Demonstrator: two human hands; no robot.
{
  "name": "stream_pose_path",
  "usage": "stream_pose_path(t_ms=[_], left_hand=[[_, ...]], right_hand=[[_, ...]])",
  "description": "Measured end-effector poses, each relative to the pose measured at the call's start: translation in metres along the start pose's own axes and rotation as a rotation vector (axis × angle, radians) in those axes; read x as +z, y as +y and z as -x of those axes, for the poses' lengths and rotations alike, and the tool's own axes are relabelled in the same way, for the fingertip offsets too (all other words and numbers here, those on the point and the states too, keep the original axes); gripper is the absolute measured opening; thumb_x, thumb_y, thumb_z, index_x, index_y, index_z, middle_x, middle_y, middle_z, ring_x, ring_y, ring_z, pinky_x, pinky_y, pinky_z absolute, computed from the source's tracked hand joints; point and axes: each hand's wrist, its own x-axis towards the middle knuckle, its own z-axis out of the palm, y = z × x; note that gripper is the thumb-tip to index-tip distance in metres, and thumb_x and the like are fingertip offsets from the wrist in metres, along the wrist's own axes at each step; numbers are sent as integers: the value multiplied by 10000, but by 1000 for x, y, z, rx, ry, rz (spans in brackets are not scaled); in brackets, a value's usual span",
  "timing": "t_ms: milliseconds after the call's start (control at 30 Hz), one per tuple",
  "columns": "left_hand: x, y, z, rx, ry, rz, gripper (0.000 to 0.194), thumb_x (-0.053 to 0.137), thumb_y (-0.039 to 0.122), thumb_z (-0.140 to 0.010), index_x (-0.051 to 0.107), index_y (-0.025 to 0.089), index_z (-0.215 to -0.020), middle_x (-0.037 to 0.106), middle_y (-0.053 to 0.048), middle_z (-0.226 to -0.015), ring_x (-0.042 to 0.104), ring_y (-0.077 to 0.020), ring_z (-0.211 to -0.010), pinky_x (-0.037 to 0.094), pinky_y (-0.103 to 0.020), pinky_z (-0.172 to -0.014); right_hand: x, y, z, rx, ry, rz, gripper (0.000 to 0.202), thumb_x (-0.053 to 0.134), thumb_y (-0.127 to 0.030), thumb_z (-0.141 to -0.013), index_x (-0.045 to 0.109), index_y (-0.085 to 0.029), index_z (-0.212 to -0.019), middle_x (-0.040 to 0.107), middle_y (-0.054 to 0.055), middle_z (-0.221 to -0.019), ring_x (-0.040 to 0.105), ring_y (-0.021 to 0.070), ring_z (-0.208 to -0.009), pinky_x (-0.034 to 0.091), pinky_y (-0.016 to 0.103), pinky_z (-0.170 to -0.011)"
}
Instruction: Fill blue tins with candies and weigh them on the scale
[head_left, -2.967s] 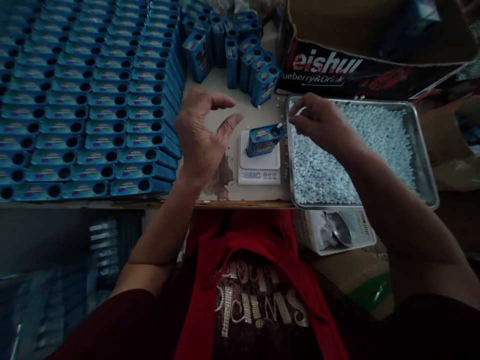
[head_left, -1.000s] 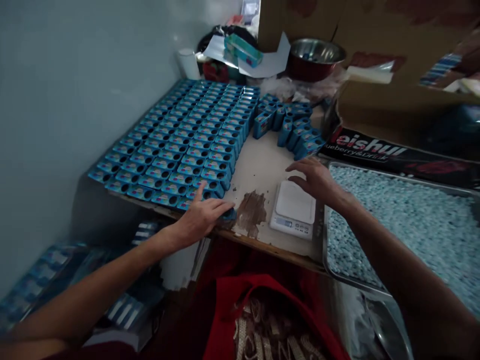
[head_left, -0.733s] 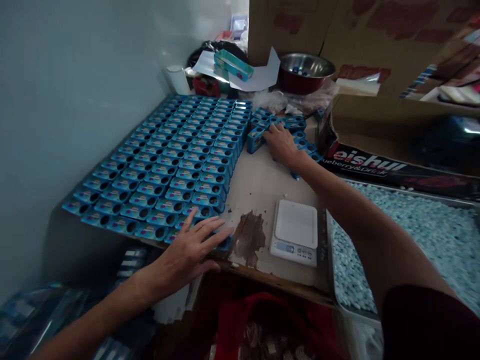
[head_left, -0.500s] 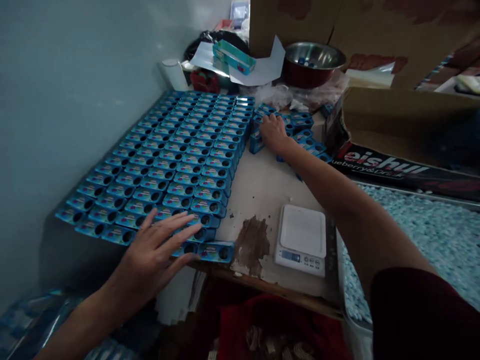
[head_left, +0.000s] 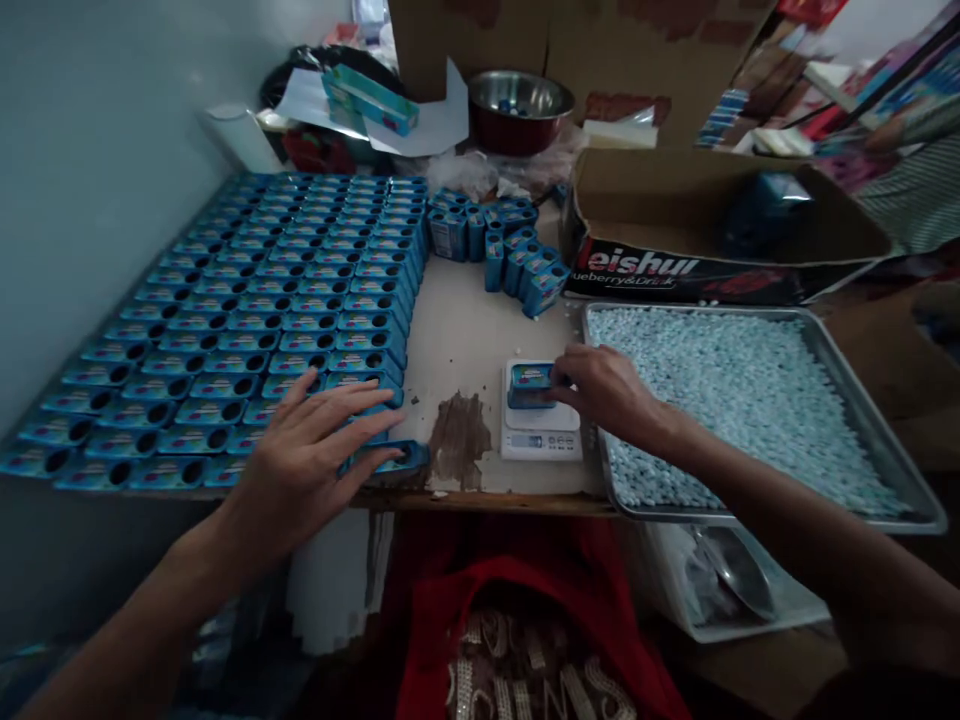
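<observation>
My right hand (head_left: 611, 390) pinches a small blue candy box (head_left: 531, 378) with a round hole in its top. The box is upright on the white plate of a digital kitchen scale (head_left: 541, 447); the display is too small to read. My left hand (head_left: 304, 465) is open, fingers spread over the near right corner of the blue box rows (head_left: 217, 340). Its thumb reaches the end box (head_left: 409, 457) at the table's front edge; whether it presses on it I cannot tell. More loose blue boxes (head_left: 517, 260) stand in a cluster behind the scale.
A metal tray (head_left: 806, 318) of small pale blue-white pieces lies right of the scale. Behind it stands an open carton (head_left: 739, 275), and a steel bowl (head_left: 521, 120) sits farther back. Below the tray a white bin (head_left: 694, 625) holds a metal scoop (head_left: 739, 575). At the far right another person's sleeve (head_left: 930, 170) shows.
My right hand has come from the loose boxes at the back to the scale, bringing one blue box. The view has turned right. My left hand stays over the rows' near corner.
</observation>
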Motion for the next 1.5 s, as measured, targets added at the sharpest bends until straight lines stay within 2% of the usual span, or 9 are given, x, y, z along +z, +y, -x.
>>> stream_pose_path(t_ms=[133,233,400,600,767,967,1100,1267,1500], left_hand=[[28,-11,-65,8,-107,94,232,712,439,-1089,850,351,-1254,892,-39,-1299,858,-342,-1193,688,-537,-1098],[71,-25,-133,-61,-335,220,226,751,436,-1024,853,250,-1101,896,-66,-1077,857,-276,-920,664,-389,-881],[172,-29,-216,-3,-603,232,301,853,268,-907,817,149,-1181,871,-134,-1150,840,-301,-1044,627,-361,-935],[240,-52,-239,-16,-594,440,716,979,308,-879,694,138,-1514,676,-212,-1563,801,-180,-878,664,-332,-896],[258,-77,-243,178,-635,533,791,928,325,-905,648,155,-1625,604,-257,-1662,817,-225,-940,675,-370,-884],[282,-69,-261,403,-644,275,1180,966,383,-803,416,157,-1823,391,-264,-1899,512,-463,-1669,502,-509,-1310],[290,-66,-264,439,-630,193,758,1002,423,-835,756,159,-1503,709,-227,-1609,667,-431,-1462,540,-503,-1236],[279,-70,-233,359,-498,242,255,801,232,-1025,872,188,-1266,806,-179,-1370,725,-345,-1289,593,-449,-1095],[256,-67,-237,72,-571,338,223,767,97,-849,921,209,-963,839,-38,-964,779,-202,-849,587,-288,-846]], right_hand=[[6,36,7,23,186,-263,267,914,-433,-1011,856,-208,-1144,828,89,-991,729,245,-852,479,349,-789],[0,82,-25,65,256,-203,209,730,-335,-1101,873,-187,-1135,862,134,-1094,749,287,-966,517,395,-907],[24,113,-96,-20,-127,205,451,499,-56,-1035,854,-50,-1314,815,294,-1411,707,408,-1318,496,504,-1115],[63,101,-134,42,-235,355,611,390,-73,-1062,692,105,-1563,648,434,-1625,650,527,-1480,359,778,-1311],[63,109,-140,92,-380,406,642,578,-242,-1026,687,98,-1559,730,389,-1517,705,512,-1423,276,843,-1367],[55,101,-128,-25,-436,509,633,666,-157,-954,706,62,-1547,770,330,-1476,740,450,-1364,276,771,-1401],[54,80,-111,-65,-412,495,512,423,-32,-1090,747,79,-1470,791,343,-1406,786,410,-1315,411,668,-1349],[54,67,-94,-115,-464,416,512,379,30,-1079,834,19,-1313,799,345,-1339,825,375,-1252,649,436,-994],[48,72,-107,-127,-455,372,462,449,-15,-1107,834,-43,-1360,790,303,-1406,833,371,-1239,641,405,-958]])
